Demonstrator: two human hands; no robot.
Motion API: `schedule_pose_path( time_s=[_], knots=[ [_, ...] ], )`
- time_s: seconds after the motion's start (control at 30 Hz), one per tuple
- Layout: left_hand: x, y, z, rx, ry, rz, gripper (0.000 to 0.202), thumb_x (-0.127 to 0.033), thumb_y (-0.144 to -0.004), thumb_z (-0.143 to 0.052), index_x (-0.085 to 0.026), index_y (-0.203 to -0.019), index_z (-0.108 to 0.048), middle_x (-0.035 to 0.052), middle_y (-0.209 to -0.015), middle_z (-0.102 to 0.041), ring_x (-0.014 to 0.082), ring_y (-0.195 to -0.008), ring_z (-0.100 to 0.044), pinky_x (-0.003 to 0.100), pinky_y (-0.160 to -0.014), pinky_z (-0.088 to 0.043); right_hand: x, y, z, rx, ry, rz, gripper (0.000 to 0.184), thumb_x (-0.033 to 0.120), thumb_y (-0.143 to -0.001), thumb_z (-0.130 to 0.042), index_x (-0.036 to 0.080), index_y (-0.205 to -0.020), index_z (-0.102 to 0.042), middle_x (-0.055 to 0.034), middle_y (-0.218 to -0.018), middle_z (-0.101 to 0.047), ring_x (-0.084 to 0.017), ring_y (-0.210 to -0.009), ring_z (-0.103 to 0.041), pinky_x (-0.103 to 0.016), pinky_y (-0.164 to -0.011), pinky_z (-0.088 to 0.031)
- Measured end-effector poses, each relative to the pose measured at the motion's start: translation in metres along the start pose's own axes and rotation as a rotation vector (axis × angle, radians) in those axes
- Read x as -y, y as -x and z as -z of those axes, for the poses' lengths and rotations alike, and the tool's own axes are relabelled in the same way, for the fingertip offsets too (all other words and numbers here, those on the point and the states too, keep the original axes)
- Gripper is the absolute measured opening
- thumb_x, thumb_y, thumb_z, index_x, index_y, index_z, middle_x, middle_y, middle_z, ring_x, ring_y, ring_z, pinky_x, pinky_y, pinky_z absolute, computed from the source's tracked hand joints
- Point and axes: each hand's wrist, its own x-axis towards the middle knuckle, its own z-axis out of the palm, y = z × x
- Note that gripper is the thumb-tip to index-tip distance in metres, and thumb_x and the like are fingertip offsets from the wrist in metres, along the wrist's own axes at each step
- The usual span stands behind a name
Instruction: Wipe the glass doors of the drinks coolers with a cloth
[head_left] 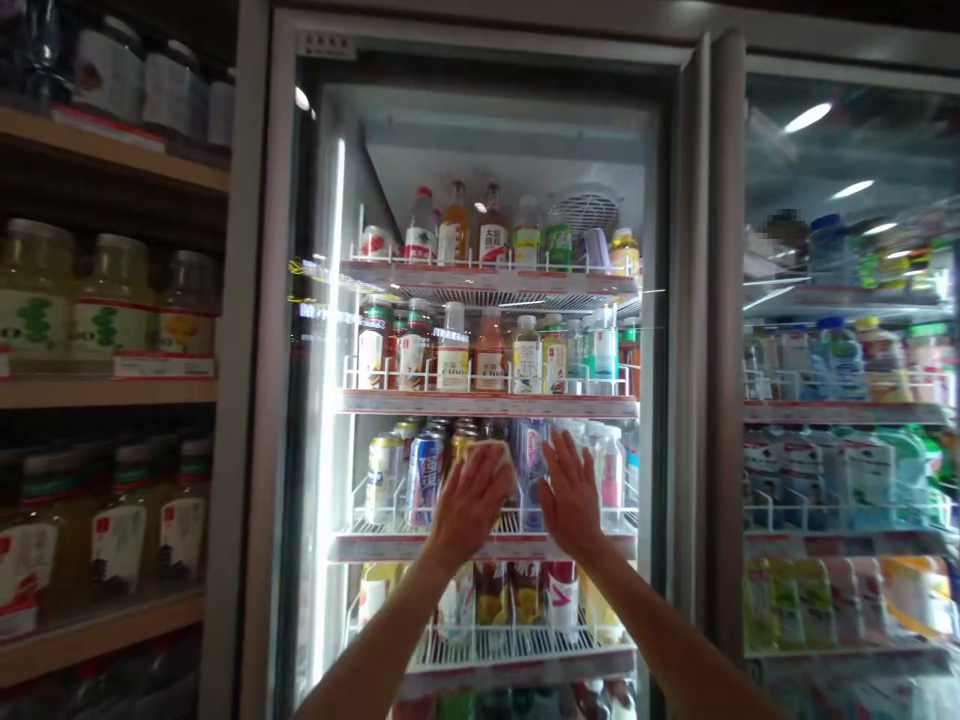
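My left hand (pixel 471 505) is raised in front of the glass door (pixel 487 135) of a lit drinks fridge. A pale, folded cloth (pixel 504 462) shows at its fingertips, pressed between the hand and the glass. My right hand (pixel 571 495) lies flat to the right of it, fingers stretched and slightly apart, with nothing in it; it appears to touch the glass. Behind the hands, inside the fridge, stand cans, among them a blue can (pixel 424 478) and a tall purple-blue can (pixel 531 470). My palms are hidden.
Wire-fronted fridge shelves (pixel 487 404) hold bottles and cans in rows. The door's metal frame and handle (pixel 701 400) run down the right side. A second glass-door fridge (pixel 847 410) stands further right. At left, wooden shelves (pixel 105 393) carry jars and bottles.
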Motion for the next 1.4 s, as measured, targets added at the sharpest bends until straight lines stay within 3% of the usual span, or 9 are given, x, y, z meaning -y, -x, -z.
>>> schedule_pose_path(
  time_s=[0.2,0.4,0.5,0.7,0.77,1.0,1.07,1.3,1.4],
  knots=[
    [0.086,0.05,0.04,-0.228,-0.166,0.532,0.061,-0.021,-0.086,-0.047,-0.021,-0.142,-0.024,0.0167,-0.151,-0.017,0.033,-0.14,-0.013,0.061,-0.106,-0.028,-0.005,0.024,0.012,0.017,0.047,-0.06,0.065,0.016,-0.089,-0.037,0.025,-0.147,-0.009,-0.007,-0.151,-0.024,-0.022,-0.141,-0.019,-0.051,-0.112,-0.021],
    [-0.031,0.025,-0.007,-0.012,0.097,-0.048,0.038,-0.023,-0.086,-0.048,-0.023,-0.124,-0.051,0.0047,-0.142,-0.042,0.0217,-0.139,-0.021,0.039,-0.111,-0.031,0.018,0.036,0.009,0.069,0.061,-0.038,0.063,0.016,-0.089,-0.036,0.022,-0.147,-0.01,-0.0092,-0.15,-0.028,-0.023,-0.14,-0.019,-0.049,-0.112,-0.022],
    [-0.05,0.037,-0.011,0.037,0.117,-0.139,0.035,-0.023,-0.087,-0.046,-0.024,-0.122,-0.053,0.0008,-0.137,-0.048,0.0184,-0.138,-0.025,0.035,-0.112,-0.029,0.009,0.043,0.018,0.086,0.118,-0.056,0.063,0.016,-0.09,-0.036,0.022,-0.147,-0.011,-0.0096,-0.149,-0.029,-0.022,-0.141,-0.019,-0.048,-0.112,-0.021],
    [0.051,0.072,0.031,-0.135,-0.075,0.362,0.053,-0.021,-0.085,-0.051,-0.017,-0.136,-0.037,0.0161,-0.149,-0.024,0.0314,-0.14,-0.016,0.053,-0.109,-0.026,-0.026,0.068,0.047,0.098,0.229,-0.113,0.06,0.017,-0.091,-0.035,0.021,-0.147,-0.013,-0.0101,-0.146,-0.035,-0.021,-0.141,-0.019,-0.046,-0.112,-0.021],
    [0.057,0.06,0.03,-0.232,-0.109,0.513,0.06,-0.022,-0.085,-0.051,-0.015,-0.14,-0.029,0.0182,-0.151,-0.015,0.034,-0.14,-0.013,0.057,-0.109,-0.023,-0.026,0.072,0.049,0.109,0.231,-0.128,0.06,0.017,-0.092,-0.034,0.021,-0.147,-0.012,-0.0104,-0.146,-0.036,-0.021,-0.14,-0.02,-0.046,-0.111,-0.021],
    [-0.081,-0.006,-0.032,-0.066,0.117,-0.065,0.036,-0.021,-0.086,-0.05,-0.018,-0.122,-0.053,0.0068,-0.141,-0.043,0.0223,-0.139,-0.021,0.039,-0.111,-0.029,-0.009,0.072,0.04,0.111,0.172,-0.08,0.061,0.016,-0.091,-0.035,0.02,-0.147,-0.012,-0.0104,-0.148,-0.031,-0.022,-0.14,-0.02,-0.046,-0.112,-0.02],
    [-0.093,-0.005,-0.037,-0.043,0.132,-0.151,0.036,-0.022,-0.087,-0.049,-0.019,-0.122,-0.053,0.0037,-0.14,-0.044,0.0204,-0.139,-0.023,0.037,-0.111,-0.028,-0.011,0.073,0.04,0.122,0.174,-0.076,0.061,0.015,-0.091,-0.035,0.019,-0.147,-0.012,-0.011,-0.148,-0.032,-0.022,-0.14,-0.021,-0.046,-0.112,-0.021],
    [0.019,0.061,0.019,-0.078,-0.07,0.325,0.058,-0.019,-0.086,-0.048,-0.019,-0.141,-0.028,0.0152,-0.151,-0.016,0.0295,-0.141,-0.011,0.053,-0.108,-0.028,-0.029,0.085,0.049,0.138,0.201,-0.133,0.058,0.016,-0.091,-0.034,0.019,-0.146,-0.015,-0.0114,-0.145,-0.036,-0.022,-0.14,-0.02,-0.047,-0.11,-0.023],
    [0.012,0.065,0.019,-0.136,-0.059,0.362,0.064,-0.018,-0.086,-0.048,-0.02,-0.144,-0.019,0.0158,-0.152,-0.011,0.0315,-0.14,-0.011,0.057,-0.107,-0.028,-0.02,0.085,0.045,0.142,0.175,-0.12,0.058,0.015,-0.09,-0.035,0.018,-0.146,-0.017,-0.0111,-0.146,-0.035,-0.022,-0.14,-0.021,-0.046,-0.111,-0.022]
  ],
)
